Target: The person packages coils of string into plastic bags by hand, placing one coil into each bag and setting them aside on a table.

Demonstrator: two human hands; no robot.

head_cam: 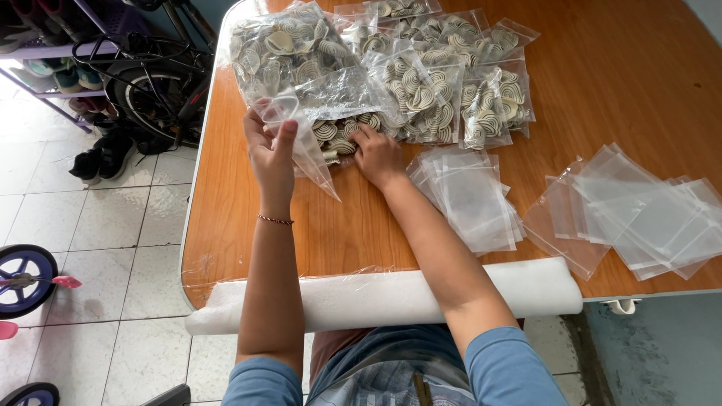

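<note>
I'm pinching the thin, slippery plastic bag point(301, 143) by its open rim with my left hand point(271, 150), my right hand point(378, 154) clenching around light, stiff spiral pieces point(338, 135) on the desk point(617, 83).

Blue short sleeves point(496, 365); thin beaded bracelet point(275, 219), left wrist.

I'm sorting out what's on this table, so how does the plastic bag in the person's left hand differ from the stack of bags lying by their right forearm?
The held bag is lifted off the table by the left hand with its mouth open; the stacked bags lie flat and closed. The held bag is a single one hanging to a point; the stack is several overlapping sheets. Both are clear, empty plastic pouches.
</note>
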